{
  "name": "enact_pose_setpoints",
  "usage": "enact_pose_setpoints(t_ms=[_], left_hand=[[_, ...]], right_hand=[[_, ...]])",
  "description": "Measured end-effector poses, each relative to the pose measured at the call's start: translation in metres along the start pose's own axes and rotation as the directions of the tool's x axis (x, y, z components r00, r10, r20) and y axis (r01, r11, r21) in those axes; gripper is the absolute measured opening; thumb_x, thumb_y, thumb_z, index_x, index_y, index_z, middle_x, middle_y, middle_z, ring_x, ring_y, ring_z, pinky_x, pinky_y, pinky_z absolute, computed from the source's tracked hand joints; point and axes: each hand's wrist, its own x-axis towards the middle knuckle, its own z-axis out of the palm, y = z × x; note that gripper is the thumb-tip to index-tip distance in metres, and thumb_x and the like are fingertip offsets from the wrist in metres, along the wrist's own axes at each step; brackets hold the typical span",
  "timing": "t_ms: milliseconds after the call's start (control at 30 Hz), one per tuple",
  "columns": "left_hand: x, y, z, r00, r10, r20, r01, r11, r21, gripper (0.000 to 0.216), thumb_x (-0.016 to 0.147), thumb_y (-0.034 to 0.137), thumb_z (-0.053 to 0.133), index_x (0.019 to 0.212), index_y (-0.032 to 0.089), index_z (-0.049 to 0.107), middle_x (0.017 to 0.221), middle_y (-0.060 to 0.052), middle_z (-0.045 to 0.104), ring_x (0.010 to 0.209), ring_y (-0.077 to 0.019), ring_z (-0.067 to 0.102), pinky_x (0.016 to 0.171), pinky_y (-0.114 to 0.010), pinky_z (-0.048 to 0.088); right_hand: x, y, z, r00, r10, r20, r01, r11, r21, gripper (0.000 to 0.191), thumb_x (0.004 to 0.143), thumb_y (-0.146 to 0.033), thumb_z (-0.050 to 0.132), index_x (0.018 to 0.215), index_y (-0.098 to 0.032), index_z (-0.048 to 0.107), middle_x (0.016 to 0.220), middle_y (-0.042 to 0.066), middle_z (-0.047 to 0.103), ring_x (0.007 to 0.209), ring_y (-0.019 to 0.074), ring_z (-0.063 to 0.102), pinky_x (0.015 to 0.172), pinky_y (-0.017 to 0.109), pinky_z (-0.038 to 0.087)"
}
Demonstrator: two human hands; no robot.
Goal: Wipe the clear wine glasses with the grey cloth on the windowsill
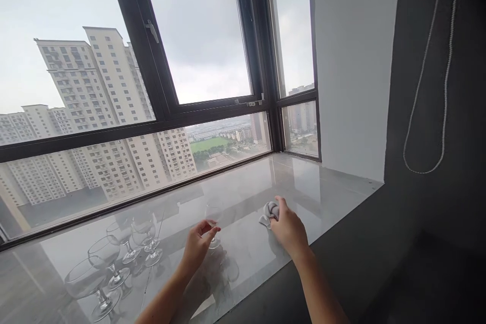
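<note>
My left hand (198, 244) is closed around a clear stemmed glass (214, 243), thumb and fingers pinching it near the lower bowl and stem. The glass stands upright, its foot low at or just over the sill; I cannot tell if it touches. A crumpled whitish-grey cloth (270, 211) is bunched in my right hand (290, 230), right of the glass and apart from it. To the left of my left hand, several clear stemmed glasses (102, 293) stand upright in a loose group on the glossy sill (243, 276).
Behind the sill runs a dark-framed window (167, 111) with a handle (152, 31) and a lower latch (248, 103). A white wall (351, 71) closes the right end. The sill's front edge drops off toward me. A beaded blind cord (445, 106) hangs at far right.
</note>
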Motion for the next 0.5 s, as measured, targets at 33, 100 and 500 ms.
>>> enact_pose_setpoints(t_ms=[33, 100, 500], left_hand=[[0.001, -0.001, 0.000, 1.000, -0.016, -0.009, 0.016, 1.000, -0.018, 0.033, 0.077, 0.048, 0.067, 0.089, 0.017, 0.069, 0.085, -0.008, 0.074, 0.086, -0.0244, 0.070, 0.075, -0.032, 0.052], [0.003, -0.003, -0.002, 0.999, -0.014, -0.032, 0.013, 1.000, -0.013, 0.035, 0.076, 0.049, 0.068, 0.089, 0.016, 0.070, 0.086, -0.008, 0.073, 0.087, -0.0239, 0.068, 0.080, -0.034, 0.052], [0.003, -0.002, -0.007, 0.989, -0.026, -0.144, 0.048, 0.988, 0.149, 0.041, 0.073, 0.057, 0.069, 0.070, 0.017, 0.069, 0.063, 0.002, 0.049, 0.061, -0.0134, 0.047, 0.059, -0.024, 0.037]], right_hand=[[0.000, 0.002, 0.003, 1.000, -0.002, 0.026, 0.003, 1.000, -0.017, 0.056, 0.081, -0.017, 0.053, 0.137, -0.021, 0.045, 0.116, 0.012, 0.068, 0.095, 0.0246, 0.065, 0.070, 0.028, 0.039], [0.000, 0.002, 0.009, 0.999, -0.021, 0.050, 0.022, 0.999, -0.026, 0.057, 0.081, -0.018, 0.055, 0.137, -0.021, 0.045, 0.115, 0.012, 0.068, 0.100, 0.0254, 0.064, 0.073, 0.029, 0.040], [0.001, 0.006, 0.027, 0.995, -0.026, 0.098, 0.023, 0.999, 0.034, 0.059, 0.083, -0.028, 0.056, 0.140, -0.019, 0.043, 0.108, 0.012, 0.066, 0.106, 0.0279, 0.058, 0.077, 0.029, 0.042]])
